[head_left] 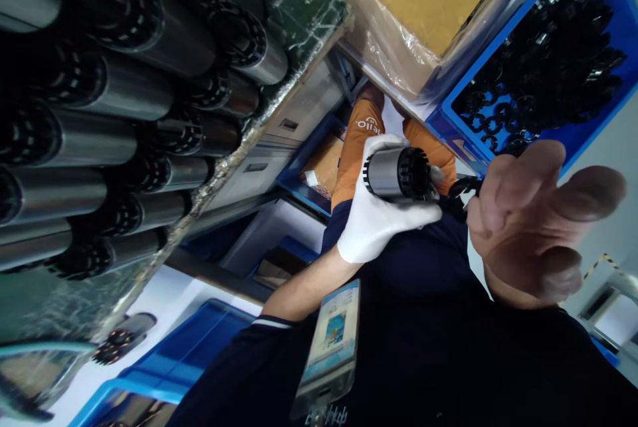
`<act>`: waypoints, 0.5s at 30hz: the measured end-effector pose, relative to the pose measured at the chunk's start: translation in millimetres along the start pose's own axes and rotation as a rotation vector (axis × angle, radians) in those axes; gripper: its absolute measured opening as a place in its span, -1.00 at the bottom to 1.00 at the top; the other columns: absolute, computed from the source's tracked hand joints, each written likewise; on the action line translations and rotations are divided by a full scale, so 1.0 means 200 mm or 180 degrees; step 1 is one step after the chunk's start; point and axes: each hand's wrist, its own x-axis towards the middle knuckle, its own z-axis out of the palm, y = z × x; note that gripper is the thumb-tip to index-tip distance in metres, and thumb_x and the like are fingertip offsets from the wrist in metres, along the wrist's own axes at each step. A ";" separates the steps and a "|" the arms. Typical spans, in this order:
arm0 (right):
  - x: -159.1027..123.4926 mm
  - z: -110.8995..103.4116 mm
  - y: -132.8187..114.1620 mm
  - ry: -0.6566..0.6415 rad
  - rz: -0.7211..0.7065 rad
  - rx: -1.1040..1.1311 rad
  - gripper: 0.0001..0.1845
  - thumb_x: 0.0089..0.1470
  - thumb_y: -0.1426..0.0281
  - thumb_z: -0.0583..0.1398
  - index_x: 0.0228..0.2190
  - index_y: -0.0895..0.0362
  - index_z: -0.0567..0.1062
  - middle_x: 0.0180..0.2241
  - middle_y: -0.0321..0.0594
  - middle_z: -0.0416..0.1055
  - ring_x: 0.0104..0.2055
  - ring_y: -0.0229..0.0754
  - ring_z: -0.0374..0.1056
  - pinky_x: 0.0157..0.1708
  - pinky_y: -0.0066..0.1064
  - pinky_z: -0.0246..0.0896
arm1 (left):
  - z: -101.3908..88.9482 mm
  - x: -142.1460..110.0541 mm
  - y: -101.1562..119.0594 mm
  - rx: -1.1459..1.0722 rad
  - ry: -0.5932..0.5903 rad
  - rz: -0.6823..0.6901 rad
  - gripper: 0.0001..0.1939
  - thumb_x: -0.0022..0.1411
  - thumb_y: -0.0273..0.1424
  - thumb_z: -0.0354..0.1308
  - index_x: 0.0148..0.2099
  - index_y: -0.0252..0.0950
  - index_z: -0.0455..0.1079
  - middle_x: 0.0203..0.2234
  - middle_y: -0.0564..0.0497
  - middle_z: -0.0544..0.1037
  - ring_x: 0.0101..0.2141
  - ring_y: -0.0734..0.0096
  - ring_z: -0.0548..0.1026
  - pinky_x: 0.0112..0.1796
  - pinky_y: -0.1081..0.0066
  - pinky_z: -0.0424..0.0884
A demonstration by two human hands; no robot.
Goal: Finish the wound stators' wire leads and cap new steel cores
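My left hand (pixel 371 214), in a white glove, is wrapped round a motor stator core (pixel 386 173), a silver cylinder with black toothed plastic end rings. The core lies sideways in the palm, its black slotted end turned to the right. Close to the camera, my right hand (pixel 538 221) shows bare, blurred fingers. Some of them spread toward the camera, while others pinch a small black plastic piece (pixel 464 186) just right of the core. Part of that piece is hidden behind the fingers.
Many similar cores (pixel 119 88) lie stacked on a green, film-covered bench (pixel 299 8) at left. At upper right stands a blue bin (pixel 451 108) of small black plastic parts (pixel 553 62). A single core (pixel 124 337) sits near a blue crate (pixel 169 354) at lower left. A badge (pixel 331 334) hangs at my chest.
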 end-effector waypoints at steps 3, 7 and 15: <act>0.04 0.01 -0.03 0.0195 -0.0043 0.0059 -0.43 0.21 -0.01 0.56 0.16 -0.22 0.58 0.06 -0.16 0.59 0.04 0.15 0.66 0.05 0.20 0.77 | 0.02 -0.01 0.00 0.0220 0.0145 0.0068 -0.21 -0.13 -0.28 0.79 0.10 -0.09 0.48 -0.08 0.05 0.64 -0.06 0.13 0.70 0.15 0.07 0.62; 0.05 0.03 -0.06 0.0847 -0.0475 0.0576 -0.66 0.40 0.07 0.38 0.14 -0.21 0.63 0.00 -0.15 0.63 0.03 0.11 0.65 -0.20 -0.02 0.75 | -0.04 -0.03 0.00 0.0240 0.0307 0.0229 -0.30 -0.08 -0.21 0.77 0.05 -0.11 0.53 -0.14 0.05 0.65 -0.09 0.17 0.70 0.16 0.11 0.62; -0.10 0.00 -0.06 0.0873 -0.0025 0.0792 -0.49 0.39 0.33 0.44 0.28 -0.30 0.61 0.01 -0.24 0.74 -0.42 -0.09 0.60 -0.60 -0.20 0.57 | 0.02 0.00 0.09 -0.0176 0.0625 -0.0150 -0.53 0.07 0.14 0.50 -0.20 -0.06 0.56 -0.30 -0.07 0.62 0.04 -0.19 0.68 0.04 -0.06 0.68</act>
